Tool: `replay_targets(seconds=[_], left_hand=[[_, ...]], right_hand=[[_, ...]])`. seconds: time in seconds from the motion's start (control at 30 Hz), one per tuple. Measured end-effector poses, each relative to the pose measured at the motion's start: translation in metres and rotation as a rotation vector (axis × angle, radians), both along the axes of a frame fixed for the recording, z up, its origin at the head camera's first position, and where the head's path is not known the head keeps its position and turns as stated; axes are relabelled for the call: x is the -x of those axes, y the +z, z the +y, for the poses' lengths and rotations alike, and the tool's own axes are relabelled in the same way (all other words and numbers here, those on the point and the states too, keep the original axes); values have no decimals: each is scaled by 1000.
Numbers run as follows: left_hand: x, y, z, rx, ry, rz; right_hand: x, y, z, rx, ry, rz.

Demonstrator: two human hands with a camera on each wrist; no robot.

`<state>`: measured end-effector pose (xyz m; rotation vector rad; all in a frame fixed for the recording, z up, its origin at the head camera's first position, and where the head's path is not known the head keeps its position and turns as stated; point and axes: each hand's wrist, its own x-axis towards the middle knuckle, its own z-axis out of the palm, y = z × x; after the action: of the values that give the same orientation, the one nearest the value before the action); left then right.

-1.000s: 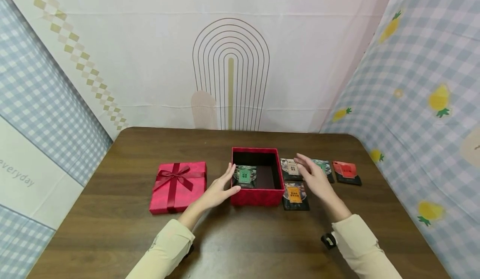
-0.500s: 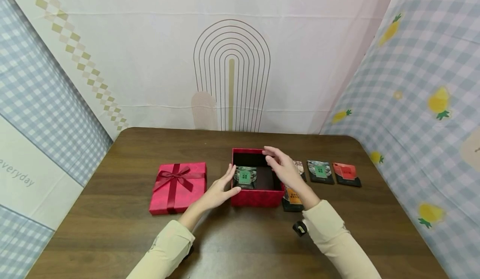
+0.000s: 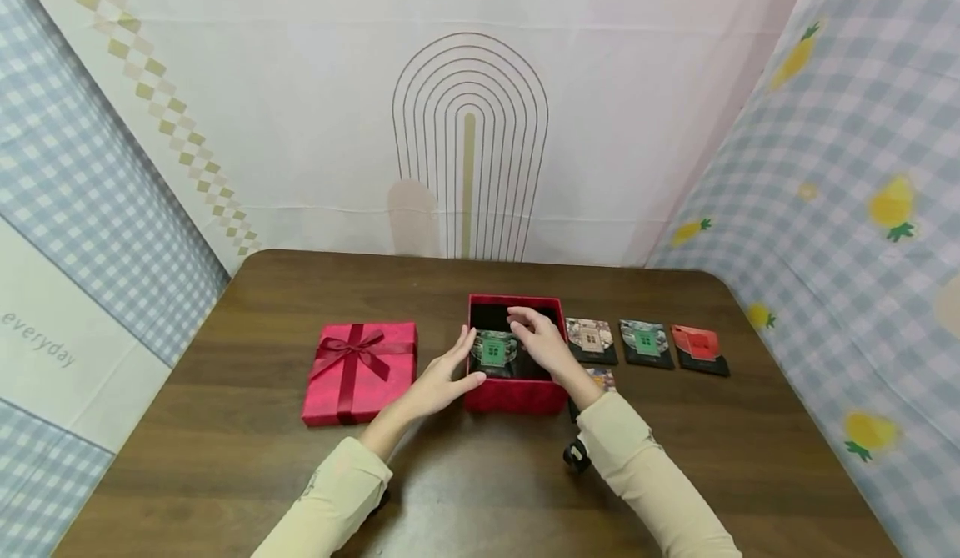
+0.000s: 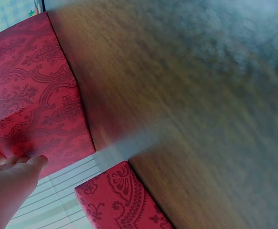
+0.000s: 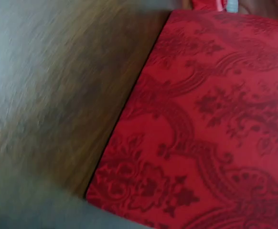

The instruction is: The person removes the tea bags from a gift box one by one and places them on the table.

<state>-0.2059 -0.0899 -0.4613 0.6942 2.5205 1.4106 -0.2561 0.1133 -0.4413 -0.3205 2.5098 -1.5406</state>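
Note:
An open red box (image 3: 517,397) with a dark inside stands mid-table in the head view. Inside it, on the left, lies a dark packet with a green label (image 3: 494,351). My left hand (image 3: 441,384) rests against the box's left side with straight fingers; in the left wrist view, the thumb touches the patterned wall (image 4: 38,95). My right hand (image 3: 542,343) reaches over the right rim into the box, fingers loosely bent beside the green-labelled packet. Nothing shows in its grasp; whether the fingertips touch the packet cannot be made out. The patterned wall (image 5: 206,119) fills much of the right wrist view.
Left of the box lies a red lid (image 3: 360,374) with a ribbon bow. To the right are a beige-labelled packet (image 3: 591,339), another green-labelled packet (image 3: 645,343) and a red packet (image 3: 701,349). An orange-labelled packet (image 3: 602,379) is partly hidden by my right arm.
My right hand has moved left from above the packets on the table, over the rim and down into the box. My left hand has stayed at the box's side.

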Motion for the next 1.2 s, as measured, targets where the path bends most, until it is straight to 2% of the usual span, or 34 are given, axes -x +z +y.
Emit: replay_targets(seconds=[0.1, 0.23, 0.33, 0.43, 0.47, 0.57, 0.67, 0.7, 0.77, 0.87, 1.0, 1.2], left_hand=[[1, -1, 0, 4, 2, 0], [2, 0, 0, 9, 4, -4], [2, 1, 0, 10, 9, 2], [2, 1, 0, 8, 9, 11], [2, 1, 0, 9, 8, 12], [3, 1, 0, 8, 4, 16], [3, 1, 0, 3, -1, 24], [2, 1, 0, 4, -2, 24], [2, 1, 0, 3, -4, 26], [2, 0, -1, 4, -6, 13], [2, -1, -1, 5, -6, 7], [1, -2, -1, 10, -7, 15]], right_hand=[[2, -1, -2, -108, 8, -54], [4, -2, -7, -331, 90, -143], [8, -3, -9, -409, 166, -219], [15, -13, -6, -402, 216, -257], [21, -22, -1, -386, 249, -229], [25, -29, 1, -346, 258, -237], [20, -22, 0, -295, 219, -235], [14, -14, -3, -280, 180, -259], [10, -8, -4, -252, 157, -222], [6, -3, -4, -192, 132, -214], [6, -4, -3, -133, 169, -241], [4, -5, -3, -154, 256, -252]])
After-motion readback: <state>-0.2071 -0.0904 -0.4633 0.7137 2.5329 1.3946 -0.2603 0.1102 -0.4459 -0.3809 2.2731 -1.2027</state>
